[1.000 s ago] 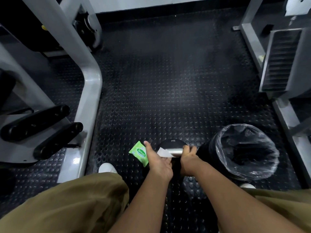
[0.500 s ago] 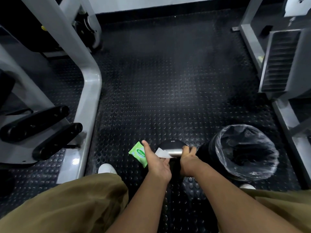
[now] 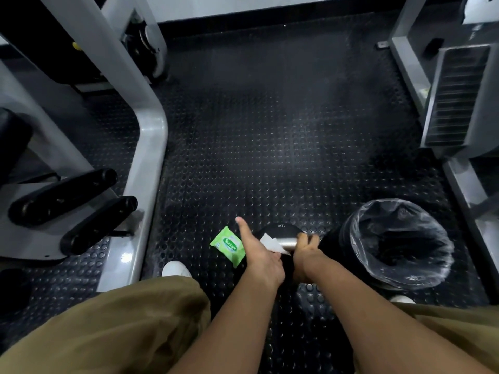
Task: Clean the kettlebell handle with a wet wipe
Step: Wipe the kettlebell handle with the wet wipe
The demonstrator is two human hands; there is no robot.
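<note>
Holding white wet wipe (image 3: 271, 242) against left part of steel kettlebell handle (image 3: 287, 242) with left hand (image 3: 263, 256), thumb sticking out toward far side, other fingers curling under, mostly hidden. Gripping right end of handle with right hand (image 3: 306, 249), fingers wrapping over bar. Keeping black kettlebell (image 3: 280, 228) on studded rubber floor (image 3: 270, 130), near centre, between knees. Leaving green Sanicare wipe pack (image 3: 226, 245) lying just left of left hand. Crouching with clear-lined black bin (image 3: 337, 247) just right, grey machine frame (image 3: 151, 147) along left.

Showing a gym: kettlebell (image 3: 280, 228) sitting on studded rubber floor (image 3: 270, 144), machine frame (image 3: 151, 147) and padded rollers (image 3: 62, 197) lining its left edge, weight stack (image 3: 456, 95) right.
</note>
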